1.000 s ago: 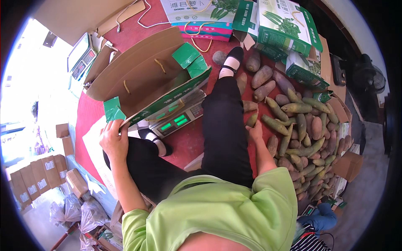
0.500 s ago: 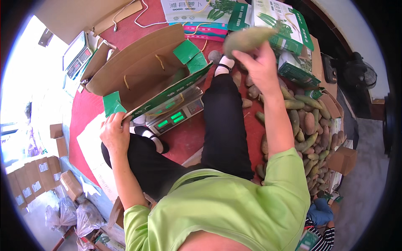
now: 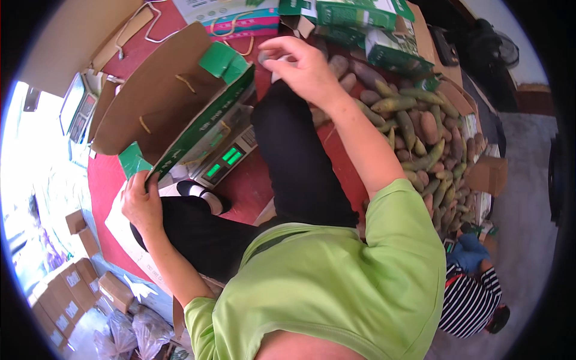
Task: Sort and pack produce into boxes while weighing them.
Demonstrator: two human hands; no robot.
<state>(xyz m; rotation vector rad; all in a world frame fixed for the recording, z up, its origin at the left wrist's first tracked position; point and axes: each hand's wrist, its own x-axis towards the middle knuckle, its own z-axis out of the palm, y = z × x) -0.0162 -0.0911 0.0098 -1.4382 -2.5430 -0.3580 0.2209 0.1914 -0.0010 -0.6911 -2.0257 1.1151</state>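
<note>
My left hand (image 3: 143, 201) grips the near lower corner of an opened green-and-brown carton (image 3: 157, 99), beside its green flap. The carton has rope handles and sits tilted over a digital scale (image 3: 225, 165) with lit green figures. My right hand (image 3: 303, 69) is over my far foot, fingers bent and apart, with nothing visibly held. Close to its fingertips is a small grey roundish thing (image 3: 263, 57), partly hidden. To the right of my knee lies a large pile of green and reddish radishes (image 3: 420, 129). The inside bottom of the carton is hidden.
More green cartons (image 3: 360, 21) and a pink-and-blue box (image 3: 246, 25) stand at the far side. A second scale (image 3: 81, 117) is at the left. Brown boxes (image 3: 66, 297) and plastic bags (image 3: 150, 330) lie lower left. A person in a striped top (image 3: 471, 303) is lower right.
The green radish my right hand held is gone from it. That hand has moved left, near the foot. My left hand keeps its hold on the carton as the whole view shifts.
</note>
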